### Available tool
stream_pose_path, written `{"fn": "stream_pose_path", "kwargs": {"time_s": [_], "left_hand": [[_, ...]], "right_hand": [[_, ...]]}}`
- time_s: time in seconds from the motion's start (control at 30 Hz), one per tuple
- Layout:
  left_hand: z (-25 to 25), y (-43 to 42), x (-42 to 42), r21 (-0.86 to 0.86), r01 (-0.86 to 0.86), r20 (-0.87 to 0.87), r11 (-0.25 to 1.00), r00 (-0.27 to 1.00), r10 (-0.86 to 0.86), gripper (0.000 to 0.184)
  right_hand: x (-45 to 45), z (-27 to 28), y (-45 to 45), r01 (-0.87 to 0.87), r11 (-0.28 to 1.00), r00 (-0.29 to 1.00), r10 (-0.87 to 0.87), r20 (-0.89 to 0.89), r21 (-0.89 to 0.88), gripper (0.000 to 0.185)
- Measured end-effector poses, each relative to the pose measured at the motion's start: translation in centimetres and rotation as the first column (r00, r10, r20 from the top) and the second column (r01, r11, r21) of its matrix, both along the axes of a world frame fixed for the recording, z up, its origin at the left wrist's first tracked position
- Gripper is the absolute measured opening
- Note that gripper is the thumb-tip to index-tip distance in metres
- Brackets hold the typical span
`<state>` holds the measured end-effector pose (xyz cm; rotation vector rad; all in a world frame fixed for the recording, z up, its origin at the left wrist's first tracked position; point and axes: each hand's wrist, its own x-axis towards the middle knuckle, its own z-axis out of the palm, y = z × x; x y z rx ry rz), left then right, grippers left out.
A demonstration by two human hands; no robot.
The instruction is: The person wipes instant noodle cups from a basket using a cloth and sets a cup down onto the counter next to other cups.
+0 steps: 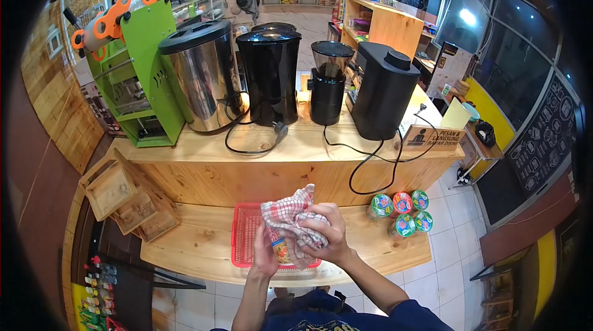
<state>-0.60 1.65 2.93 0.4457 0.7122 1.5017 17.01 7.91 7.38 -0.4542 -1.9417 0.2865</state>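
Observation:
Over the red plastic basket, my right hand grips a red-and-white checked cloth, bunched up. My left hand is closed on the side of a printed cup, which is mostly covered by the cloth. Only a strip of the cup's colourful side shows between my hands. On the lower shelf to the right stand several similar-looking cups with green lids and one with a red lid.
On the raised counter stand a green sealing machine, a steel container, a black container, a grinder and a black machine. A loose cable hangs over its edge. Wooden crates lean at left.

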Motion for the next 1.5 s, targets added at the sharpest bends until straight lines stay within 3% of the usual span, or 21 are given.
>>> {"fn": "stream_pose_path", "kwargs": {"time_s": [0.07, 0.17, 0.33, 0.43, 0.57, 0.67, 0.73, 0.8, 0.87, 0.97, 1.0, 1.1, 1.13, 1.23, 1.27, 1.37, 1.4, 1.5], "left_hand": [[1.8, -0.3, 0.4, -0.032, -0.067, -0.067, 0.997, 0.996, 0.065, 0.070], [-2.0, 0.9, -0.7, 0.030, -0.041, 0.140, 0.999, 0.990, 0.037, 0.077], [-2.7, 0.7, -2.5, 0.071, 0.119, 0.111, 0.990, 0.986, -0.127, 0.081], [-4.3, 0.7, -1.3, -0.004, 0.149, 0.269, 0.989, 0.953, -0.143, 0.076], [-6.0, 0.5, -0.6, 0.027, 0.109, 0.319, 0.994, 0.941, -0.112, 0.073], [-4.1, 1.0, -1.6, 0.142, 0.098, 0.147, 0.985, 0.982, -0.119, 0.076], [-3.7, 0.8, -2.6, 0.126, 0.133, 0.329, 0.983, 0.929, -0.168, 0.082], [-5.0, 1.0, -2.9, 0.092, 0.201, 0.366, 0.975, 0.904, -0.221, 0.082], [-4.4, 0.3, -3.1, 0.066, 0.293, 0.310, 0.954, 0.902, -0.299, 0.078], [-4.6, -0.1, -0.1, -0.004, 0.057, 0.233, 0.998, 0.971, -0.055, 0.076], [-3.8, -0.3, 0.4, -0.004, 0.032, 0.123, 0.999, 0.992, -0.031, 0.079], [-5.1, -0.1, 0.2, 0.011, 0.055, 0.177, 0.998, 0.983, -0.057, 0.078], [-4.0, -0.4, 0.3, -0.054, 0.012, 0.168, 0.998, 0.986, -0.002, 0.080], [-4.8, 0.4, -2.5, 0.078, 0.189, 0.346, 0.979, 0.916, -0.204, 0.085], [-4.2, 0.5, -2.1, 0.040, 0.087, 0.322, 0.995, 0.942, -0.096, 0.090], [-3.9, -0.3, -2.4, -0.057, 0.153, 0.119, 0.987, 0.982, -0.145, 0.087], [-3.8, -0.8, -1.5, -0.066, 0.059, 0.068, 0.996, 0.996, -0.055, 0.080], [-4.5, -0.5, -0.3, -0.002, 0.007, 0.094, 1.000, 0.996, -0.007, 0.076]], "right_hand": [[-0.4, -0.8, -0.4, -0.001, 1.000, 1.000, 0.001, 0.018, -0.010, 0.055], [-1.0, -2.9, -2.5, -0.038, 0.997, 0.999, 0.039, 0.015, -0.064, 0.053], [-0.9, -3.2, -3.2, -0.106, 0.994, 0.990, 0.107, 0.095, -0.016, 0.051], [-0.7, -0.7, -0.7, -0.002, 1.000, 0.998, 0.002, 0.066, 0.004, 0.053], [-1.1, 0.4, 0.3, 0.068, 0.997, 0.998, -0.068, 0.003, -0.043, 0.057], [-1.7, -1.8, -2.8, -0.033, 0.999, 0.997, 0.035, 0.066, -0.030, 0.053], [-1.8, -3.3, -4.8, -0.069, 0.996, 0.984, 0.060, 0.166, 0.052, 0.050], [-1.6, -2.9, -4.1, -0.102, 0.993, 0.982, 0.090, 0.167, 0.065, 0.051], [-1.3, -2.3, -2.6, -0.084, 0.994, 0.985, 0.072, 0.155, 0.069, 0.051], [-0.8, 0.1, -0.1, 0.071, 0.997, 0.994, -0.073, 0.082, 0.019, 0.054], [-1.0, 0.5, 0.3, 0.088, 0.995, 0.995, -0.087, 0.039, -0.037, 0.056], [-1.2, -0.9, -0.7, 0.059, 0.996, 0.998, -0.057, 0.027, -0.072, 0.054], [-1.3, -1.6, -1.7, 0.048, 0.997, 0.999, -0.047, 0.018, -0.057, 0.052], [-1.5, -3.8, -4.8, -0.076, 0.993, 0.993, 0.084, 0.080, -0.094, 0.052], [-1.5, -4.6, -5.0, -0.087, 0.995, 0.987, 0.094, 0.132, -0.056, 0.052], [-1.3, -4.0, -2.9, -0.102, 0.992, 0.991, 0.107, 0.077, -0.072, 0.053], [-1.1, -2.8, -1.9, -0.074, 0.995, 0.996, 0.077, 0.047, -0.061, 0.054], [-1.4, -1.3, -0.4, 0.049, 0.993, 0.997, -0.055, -0.057, -0.107, 0.055]]}}
